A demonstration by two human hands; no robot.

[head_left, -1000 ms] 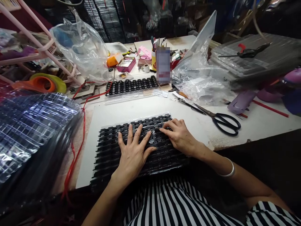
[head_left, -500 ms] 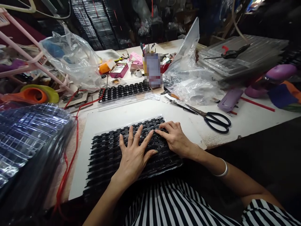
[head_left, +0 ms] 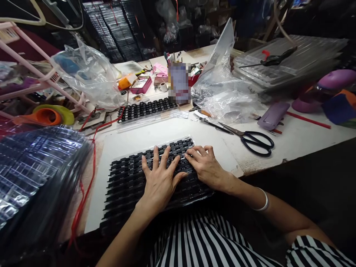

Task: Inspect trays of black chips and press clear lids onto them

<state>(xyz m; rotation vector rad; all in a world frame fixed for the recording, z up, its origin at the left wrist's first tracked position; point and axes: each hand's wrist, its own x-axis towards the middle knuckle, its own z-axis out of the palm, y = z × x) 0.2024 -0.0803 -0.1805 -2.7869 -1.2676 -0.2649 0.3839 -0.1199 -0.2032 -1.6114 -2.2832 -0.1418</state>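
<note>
Blk ridged tray (head_left: 125, 181), approx. rect., semi-glossy, lies under both hands (head_left: 158, 185).

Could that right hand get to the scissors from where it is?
Probably yes. The scissors lie forward and to the right of the right hand, and nothing appears to stand between them. It would first have to leave the ridged black sheet it touches.

Passage beyond nearer black rows (head_left: 125, 185); scissors (head_left: 243, 138) and apparently plastic bag (head_left: 222, 98) obstruct right.
</note>
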